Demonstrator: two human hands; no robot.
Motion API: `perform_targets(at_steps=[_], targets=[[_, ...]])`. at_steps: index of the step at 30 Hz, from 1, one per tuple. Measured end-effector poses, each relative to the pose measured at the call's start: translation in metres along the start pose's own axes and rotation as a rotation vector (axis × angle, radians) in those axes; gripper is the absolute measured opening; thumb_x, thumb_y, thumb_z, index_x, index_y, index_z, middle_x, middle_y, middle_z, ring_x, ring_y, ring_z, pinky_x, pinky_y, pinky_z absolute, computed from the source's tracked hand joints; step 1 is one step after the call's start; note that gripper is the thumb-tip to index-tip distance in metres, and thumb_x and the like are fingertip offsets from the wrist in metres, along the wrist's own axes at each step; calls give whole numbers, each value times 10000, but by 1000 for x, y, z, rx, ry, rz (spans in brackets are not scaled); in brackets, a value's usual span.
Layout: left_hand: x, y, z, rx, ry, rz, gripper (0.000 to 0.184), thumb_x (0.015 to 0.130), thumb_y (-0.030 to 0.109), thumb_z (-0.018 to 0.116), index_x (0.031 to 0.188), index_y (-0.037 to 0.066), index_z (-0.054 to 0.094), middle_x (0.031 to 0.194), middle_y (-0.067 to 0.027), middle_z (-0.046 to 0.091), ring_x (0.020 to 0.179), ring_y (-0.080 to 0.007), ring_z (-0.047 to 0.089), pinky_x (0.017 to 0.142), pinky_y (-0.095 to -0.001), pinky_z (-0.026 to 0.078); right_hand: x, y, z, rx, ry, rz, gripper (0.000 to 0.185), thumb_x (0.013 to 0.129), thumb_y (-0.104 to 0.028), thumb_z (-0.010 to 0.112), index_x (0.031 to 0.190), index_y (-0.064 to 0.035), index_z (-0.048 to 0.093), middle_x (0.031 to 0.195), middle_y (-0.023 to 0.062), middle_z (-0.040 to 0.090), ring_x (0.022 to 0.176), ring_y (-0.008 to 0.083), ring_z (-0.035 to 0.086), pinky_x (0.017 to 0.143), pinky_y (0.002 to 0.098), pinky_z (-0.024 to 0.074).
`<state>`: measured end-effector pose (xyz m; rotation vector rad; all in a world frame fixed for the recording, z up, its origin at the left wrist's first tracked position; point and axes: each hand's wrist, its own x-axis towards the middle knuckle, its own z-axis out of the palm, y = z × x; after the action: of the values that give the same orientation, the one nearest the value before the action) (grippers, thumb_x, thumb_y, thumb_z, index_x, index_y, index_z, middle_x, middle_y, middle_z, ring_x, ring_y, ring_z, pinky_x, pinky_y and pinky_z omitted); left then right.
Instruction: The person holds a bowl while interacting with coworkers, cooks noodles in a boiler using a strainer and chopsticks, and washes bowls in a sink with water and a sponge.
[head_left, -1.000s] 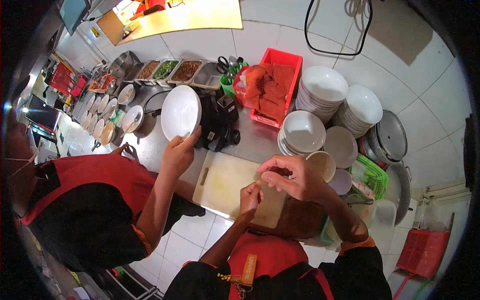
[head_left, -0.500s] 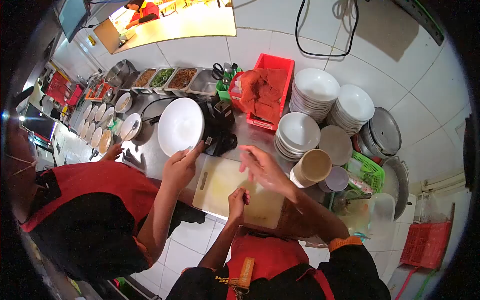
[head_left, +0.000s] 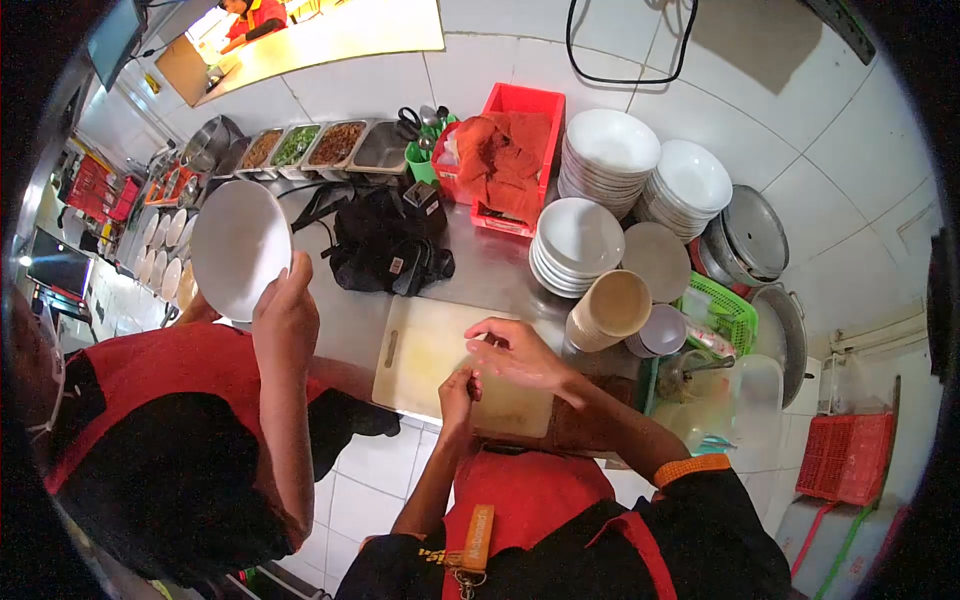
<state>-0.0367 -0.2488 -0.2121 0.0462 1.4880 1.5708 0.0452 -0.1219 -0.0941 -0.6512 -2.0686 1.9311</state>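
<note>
My left hand [head_left: 459, 396] is closed, with its fingers curled in over the near part of a pale cutting board [head_left: 415, 352]. Whatever those fingers hold, if anything, is hidden. Just above and to the right of it is my right hand [head_left: 522, 354], its fingers bent but apart, and I see nothing clearly held in it. The two hands are close together over the board, which has a slot handle at its left end. Behind the board lies a black bag-like bundle [head_left: 385, 240] on the metal counter [head_left: 490, 265].
On my left, a co-worker's hand [head_left: 285, 315] holds a white bowl [head_left: 240, 250]. White bowl stacks [head_left: 580, 235] and beige cups [head_left: 612, 308] stand right. A red bin [head_left: 550, 130] with orange cloths, food trays [head_left: 335, 145] and a green basket [head_left: 728, 318] line the counter.
My right hand has come down and left, nearer my left hand, and its fingers have bent. The co-worker has moved the white bowl left, away from the black bundle. The view has shifted slightly.
</note>
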Motion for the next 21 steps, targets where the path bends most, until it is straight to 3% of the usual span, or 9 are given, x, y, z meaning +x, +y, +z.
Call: perform_targets(at_steps=[6,10,12,14,16,17,18,19,21], targets=[[7,1,2,9,-46,44,245,892,200,462,758,36,584,591,-6,513,512,-79,452,478,-210,355,-16,6,-9,111,100,181,293,897,-243,509,1037,10,551,768,24,558,643,67,498,560,211,423],[17,5,1,-28,7,126,250,894,208,462,772,32,591,602,-3,516,508,-74,454,478,-208,361,-19,8,-10,99,91,84,304,910,-268,483,1032,1,555,762,19,553,626,59,485,556,202,414],[21,7,-7,-54,36,139,228,875,200,462,792,19,573,610,-27,515,508,-104,462,491,-222,367,-15,10,-9,230,135,154,347,926,-311,439,1059,-7,541,763,9,546,610,50,473,543,192,397],[24,18,-13,-94,73,137,252,873,225,476,769,21,580,607,-23,512,542,-101,475,502,-209,368,-7,5,-6,286,85,79,391,931,-332,414,1174,-31,471,793,24,532,568,61,465,509,189,386],[29,24,-21,-259,-27,152,129,879,151,472,932,42,516,721,-32,534,604,-93,491,539,-206,386,-5,-20,-6,502,110,-7,487,941,-409,330,1260,-47,391,854,34,517,582,65,474,502,182,373],[30,32,-27,-401,-114,106,203,877,205,477,1022,63,460,828,-53,516,705,-124,482,610,-249,385,1,-29,-6,465,107,-21,566,933,-474,270,1298,-48,340,882,41,500,583,68,478,496,176,361],[19,64,-26,-683,-344,-122,304,876,258,483,1113,85,404,936,-73,498,807,-156,472,682,-293,384,5,-35,-5,469,98,-7,566,933,-474,270,1298,-48,340,882,41,500,583,68,478,496,176,361],[-2,125,-25,-1300,-583,-725,412,874,311,488,1203,106,348,1044,-93,480,908,-188,463,754,-337,382,9,-41,-6,402,82,-33,574,931,-479,277,1296,-41,343,879,41,500,580,67,477,492,177,361],[-28,182,-12,-1707,-606,-1471,635,871,418,498,1383,150,237,1259,-133,444,1111,-252,444,897,-425,380,21,-51,-4,365,95,-33,503,935,-432,327,1219,-27,422,818,24,504,563,59,462,482,187,362]])
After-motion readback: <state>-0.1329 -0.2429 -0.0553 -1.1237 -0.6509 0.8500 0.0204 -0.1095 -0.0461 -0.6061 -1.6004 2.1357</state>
